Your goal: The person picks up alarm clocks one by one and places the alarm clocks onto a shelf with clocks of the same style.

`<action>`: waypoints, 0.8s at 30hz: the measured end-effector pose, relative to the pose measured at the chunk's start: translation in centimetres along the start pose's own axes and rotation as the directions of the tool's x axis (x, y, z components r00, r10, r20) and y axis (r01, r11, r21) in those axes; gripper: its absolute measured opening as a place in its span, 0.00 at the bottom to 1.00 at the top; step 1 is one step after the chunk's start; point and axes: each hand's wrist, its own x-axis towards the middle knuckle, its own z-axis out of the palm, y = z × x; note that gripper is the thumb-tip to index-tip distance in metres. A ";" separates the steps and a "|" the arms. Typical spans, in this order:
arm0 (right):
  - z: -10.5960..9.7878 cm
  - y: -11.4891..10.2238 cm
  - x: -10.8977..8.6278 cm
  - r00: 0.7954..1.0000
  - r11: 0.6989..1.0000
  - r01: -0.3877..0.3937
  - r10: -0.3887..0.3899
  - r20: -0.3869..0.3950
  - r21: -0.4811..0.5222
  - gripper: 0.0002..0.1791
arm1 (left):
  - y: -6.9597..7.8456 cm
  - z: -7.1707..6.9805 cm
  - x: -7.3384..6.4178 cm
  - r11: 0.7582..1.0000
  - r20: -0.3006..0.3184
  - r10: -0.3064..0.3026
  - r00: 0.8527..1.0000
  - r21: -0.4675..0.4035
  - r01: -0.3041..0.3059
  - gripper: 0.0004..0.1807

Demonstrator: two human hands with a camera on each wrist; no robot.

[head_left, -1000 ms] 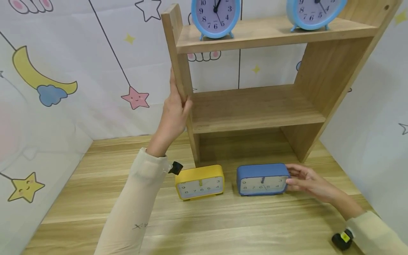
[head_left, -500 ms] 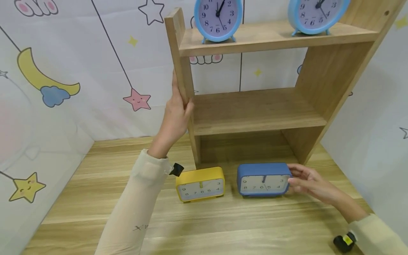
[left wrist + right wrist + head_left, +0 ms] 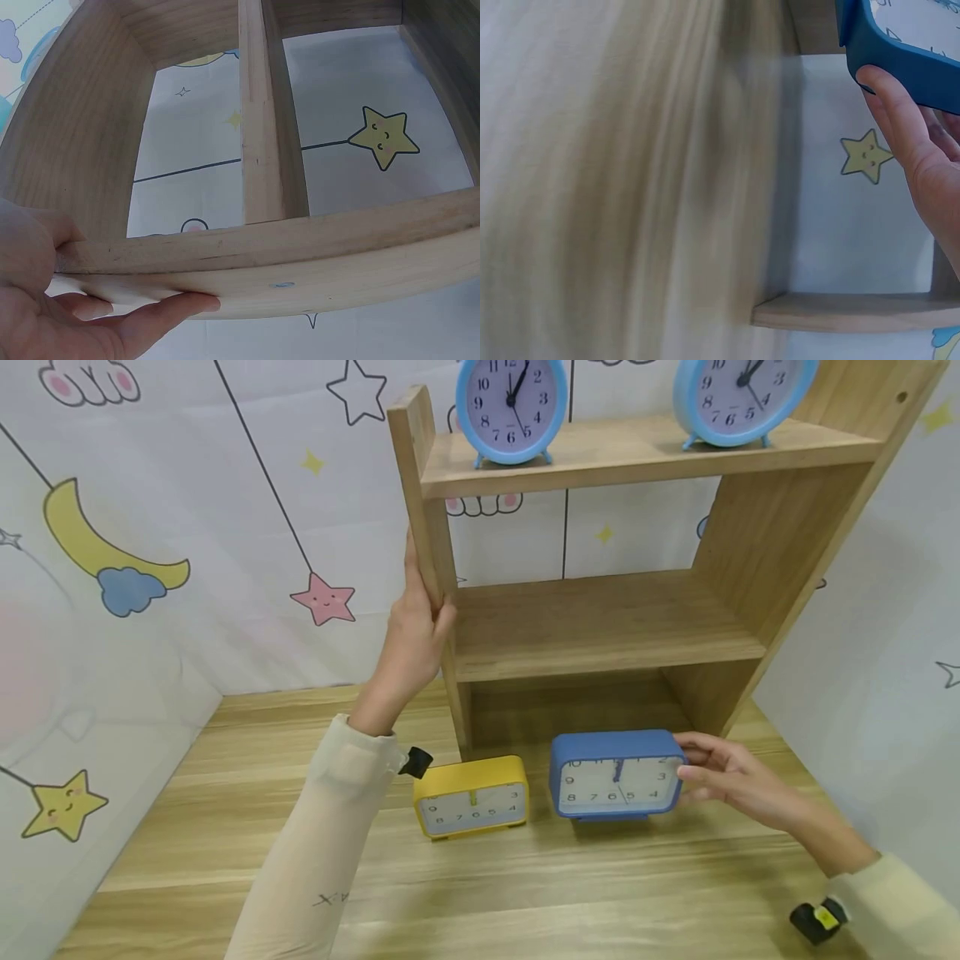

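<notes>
My left hand (image 3: 411, 631) grips the left upright of a wooden shelf (image 3: 611, 618). In the left wrist view its fingers (image 3: 169, 311) lie along the panel's outer face. On the right, my right hand (image 3: 738, 781) holds a blue rectangular alarm clock (image 3: 618, 745) by its right end, thumb on the front edge and other fingers partly hidden behind. The clock hangs just above the table before the shelf's lowest compartment, its dial facing me and its underside foot showing. A matching yellow alarm clock (image 3: 471, 774) stands on the table to its left.
Two round light-blue alarm clocks, one at left (image 3: 512, 402) and one at right (image 3: 742, 397), stand on the upper board. Below it is a middle board (image 3: 607, 622). The wood-grain table (image 3: 525, 902) meets printed cloth walls (image 3: 225, 510) at the back and sides.
The blue alarm clock has risen off the table and tilted back a little in my right hand, showing more of its dial. My left hand keeps its hold on the shelf.
</notes>
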 end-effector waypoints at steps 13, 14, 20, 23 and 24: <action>0.7 -2.6 1.2 0.999 0.998 -0.007 0.009 0.037 -0.059 0.24 | -0.1 0.0 -0.1 1.000 -0.012 0.013 1.000 0.001 -0.013 0.46; 0.8 -2.8 1.3 0.999 0.998 -0.015 0.017 0.031 -0.068 0.23 | 0.0 0.0 -0.1 1.000 -0.011 0.010 1.000 0.001 -0.010 0.46; 1.0 -4.1 1.7 1.000 0.991 -0.025 0.025 0.001 -0.129 0.21 | -0.1 0.1 -0.1 1.000 -0.018 0.020 1.000 -0.005 -0.020 0.46; 1.3 -4.7 1.9 1.000 0.987 -0.018 0.017 -0.008 -0.159 0.21 | -0.1 0.1 -0.1 1.000 -0.023 0.024 0.999 -0.008 -0.024 0.46; 1.4 -4.9 1.9 1.000 0.986 -0.015 0.013 -0.009 -0.165 0.21 | -0.1 0.0 0.0 1.000 -0.023 0.024 0.999 -0.007 -0.024 0.46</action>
